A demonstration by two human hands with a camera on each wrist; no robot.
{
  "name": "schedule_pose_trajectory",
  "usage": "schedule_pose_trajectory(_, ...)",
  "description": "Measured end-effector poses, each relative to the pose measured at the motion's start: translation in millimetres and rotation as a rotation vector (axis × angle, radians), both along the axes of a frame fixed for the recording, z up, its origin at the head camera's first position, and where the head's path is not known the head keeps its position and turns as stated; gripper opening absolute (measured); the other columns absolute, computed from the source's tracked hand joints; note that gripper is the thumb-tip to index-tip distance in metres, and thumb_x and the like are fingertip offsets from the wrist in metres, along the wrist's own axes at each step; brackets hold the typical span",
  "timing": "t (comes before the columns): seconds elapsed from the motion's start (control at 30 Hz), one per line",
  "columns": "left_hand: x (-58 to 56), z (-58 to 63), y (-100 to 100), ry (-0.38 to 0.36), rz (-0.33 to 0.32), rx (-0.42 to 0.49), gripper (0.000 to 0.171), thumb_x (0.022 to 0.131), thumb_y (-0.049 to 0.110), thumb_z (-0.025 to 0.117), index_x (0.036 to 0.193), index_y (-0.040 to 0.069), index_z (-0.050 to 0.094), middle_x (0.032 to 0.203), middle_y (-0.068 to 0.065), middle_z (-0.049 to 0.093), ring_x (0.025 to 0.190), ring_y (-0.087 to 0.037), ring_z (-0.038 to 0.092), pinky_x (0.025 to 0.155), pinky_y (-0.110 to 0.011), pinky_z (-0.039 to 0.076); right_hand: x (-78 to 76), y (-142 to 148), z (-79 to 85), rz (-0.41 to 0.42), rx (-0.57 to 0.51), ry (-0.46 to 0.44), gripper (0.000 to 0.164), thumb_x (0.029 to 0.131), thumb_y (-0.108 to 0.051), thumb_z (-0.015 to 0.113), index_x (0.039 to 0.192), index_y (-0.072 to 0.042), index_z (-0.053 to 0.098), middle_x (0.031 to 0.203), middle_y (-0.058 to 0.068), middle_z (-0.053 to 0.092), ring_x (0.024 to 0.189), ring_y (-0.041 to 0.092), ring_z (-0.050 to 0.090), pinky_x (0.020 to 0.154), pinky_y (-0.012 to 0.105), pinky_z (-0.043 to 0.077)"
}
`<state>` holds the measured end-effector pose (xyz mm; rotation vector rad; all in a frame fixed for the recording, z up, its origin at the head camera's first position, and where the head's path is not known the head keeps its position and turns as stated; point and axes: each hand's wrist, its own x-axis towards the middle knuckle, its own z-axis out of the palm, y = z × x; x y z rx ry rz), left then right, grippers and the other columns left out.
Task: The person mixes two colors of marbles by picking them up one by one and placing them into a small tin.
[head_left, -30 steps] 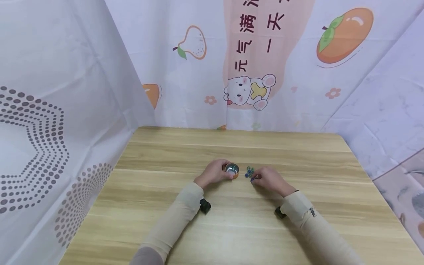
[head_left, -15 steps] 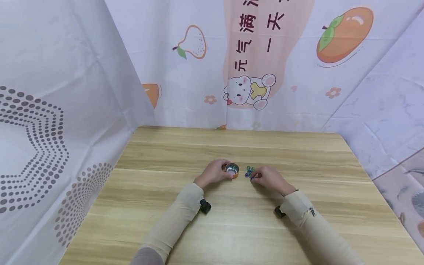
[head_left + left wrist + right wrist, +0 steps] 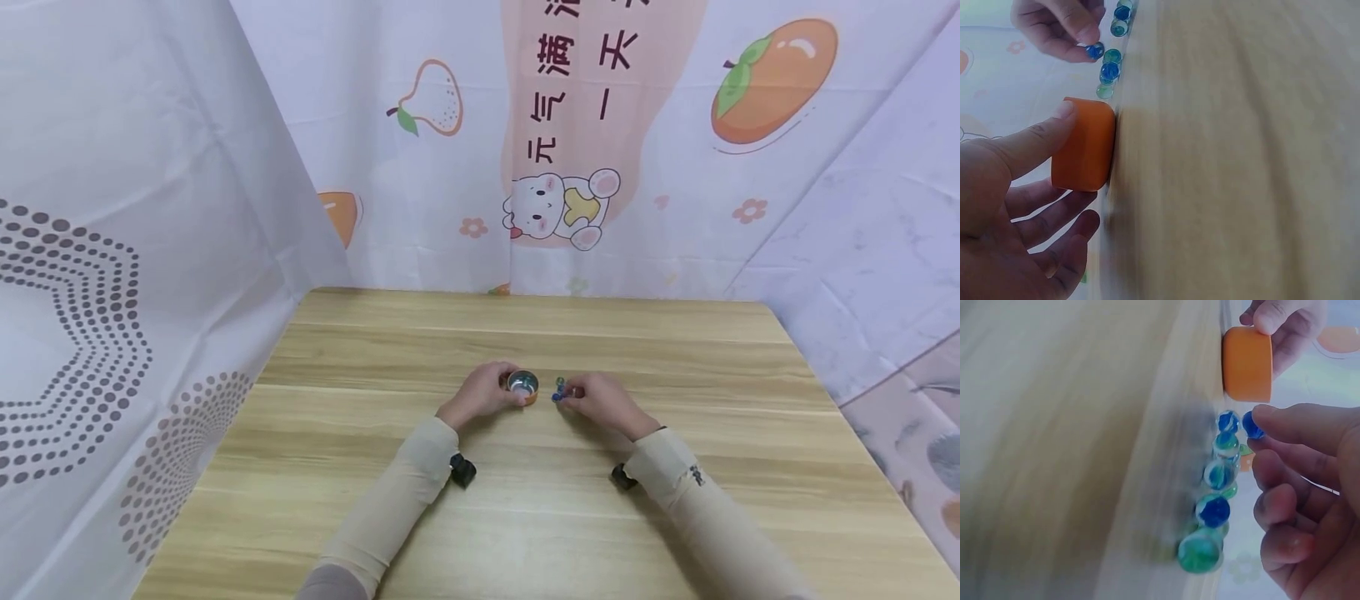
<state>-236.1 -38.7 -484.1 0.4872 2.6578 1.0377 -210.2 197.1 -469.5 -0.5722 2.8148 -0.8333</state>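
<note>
My left hand grips a small orange cup, its thumb at the rim and fingers around the far side. The cup stands upright on the table, and its shiny silver inside shows in the head view. My right hand pinches a blue glass marble between thumb and index finger, raised over the table, with the other fingers curled loosely. Right below it, several blue and green marbles lie grouped on the wood, to the right of the cup. In the head view the right hand hides part of that group.
The wood-grain table ends at a printed cloth curtain behind, with more cloth along the left side. A small black device is strapped at each wrist, below light sleeves.
My right hand has lifted the blue marble from the near edge of the group and moved left over the others, towards the cup. The left hand keeps holding the cup in place.
</note>
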Motion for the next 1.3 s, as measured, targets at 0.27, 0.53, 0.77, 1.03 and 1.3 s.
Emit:
schedule_pose_trajectory(0.27, 2.5, -0.6, 0.6, -0.023, 0.007, 0.004, 0.051, 0.08, 0.028, 0.08, 0.125, 0.011, 0.063, 0.12, -0.006, 0.066, 0.112, -0.023, 0.059, 0.1, -0.04, 0.045, -3.1, -3.9, -1.4, -0.016, 0.001, 0.0, 0.012, 0.089, -0.017, 0.069, 0.095, -0.008, 0.074, 0.084, 0.002, 0.071, 0.07, 0.009, 0.057, 0.063, 0.026, 0.048)
schedule_pose_trajectory(0.53, 2.5, -1.2, -0.1, -0.009, 0.024, -0.004, 0.051, 0.08, 0.029, 0.08, 0.126, 0.012, 0.063, 0.118, -0.004, 0.066, 0.106, -0.019, 0.058, 0.094, -0.038, 0.046, -8.5, -5.5, 1.0, -0.033, -0.023, -0.025, 0.016, 0.092, -0.02, 0.066, 0.101, -0.008, 0.073, 0.076, 0.001, 0.064, 0.06, 0.012, 0.05, 0.056, 0.027, 0.042)
schedule_pose_trajectory(0.77, 1.2, -0.1, -0.6, -0.002, 0.017, -0.008, 0.051, 0.08, 0.03, 0.08, 0.126, 0.013, 0.063, 0.115, -0.003, 0.067, 0.101, -0.017, 0.058, 0.091, -0.036, 0.046, -11.9, -6.8, 7.0, -0.01, -0.038, 0.005, 0.016, 0.092, -0.019, 0.066, 0.1, -0.006, 0.073, 0.072, 0.001, 0.066, 0.056, 0.009, 0.049, 0.054, 0.026, 0.042)
schedule_pose_trajectory(1.03, 0.7, -0.3, -0.7, 0.008, 0.007, -0.014, 0.05, 0.082, 0.029, 0.079, 0.125, 0.012, 0.063, 0.117, -0.004, 0.067, 0.107, -0.019, 0.06, 0.095, -0.038, 0.046, -15.0, -5.9, 10.0, -0.018, -0.074, -0.006, 0.017, 0.093, -0.02, 0.065, 0.101, -0.006, 0.073, 0.074, 0.004, 0.066, 0.058, 0.009, 0.051, 0.055, 0.026, 0.043)
schedule_pose_trajectory(1.3, 0.8, -1.6, -0.9, 0.008, 0.004, -0.021, 0.052, 0.082, 0.03, 0.079, 0.127, 0.011, 0.062, 0.122, -0.006, 0.066, 0.114, -0.023, 0.059, 0.1, -0.041, 0.045, -14.9, -10.5, 11.1, -0.032, -0.083, 0.014, 0.019, 0.093, -0.022, 0.065, 0.102, -0.008, 0.074, 0.075, 0.004, 0.066, 0.06, 0.01, 0.05, 0.057, 0.027, 0.043)
